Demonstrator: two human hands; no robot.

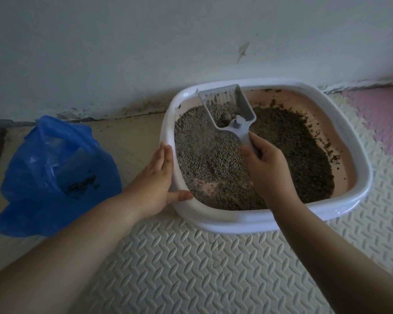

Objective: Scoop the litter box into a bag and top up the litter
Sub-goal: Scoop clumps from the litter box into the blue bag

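Holding the scoop [229,109] up over the litter box [361,155], the right grip [266,168] has its fingers curled tight round the handle. The scoop is tipped, with its front end high near the far rim. A dark clump [225,117] sits low in it, and loose litter [213,159] seems to be raining down through the slots. The left grip [159,177] lies flat on the outside of the box, fingers straight and thumb on the rim. It presses the box but does not wrap round it.

The blue bag [55,173] sits on the floor to the left, well apart from the box. Some dark bits are already inside it.

Here is what I think could go wrong. The clump has to go a long way over the rim and the bare floor to reach the bag. If the scoop tips or shakes on the way, bits may fall on the floor. The bag looks floppy and nobody holds it open, so the clump might hit the side and miss. A hard shake could break the clump, and small dirty bits would drop back into the clean litter. If the left grip lets go, the box may slide on the floor mat [191,268].
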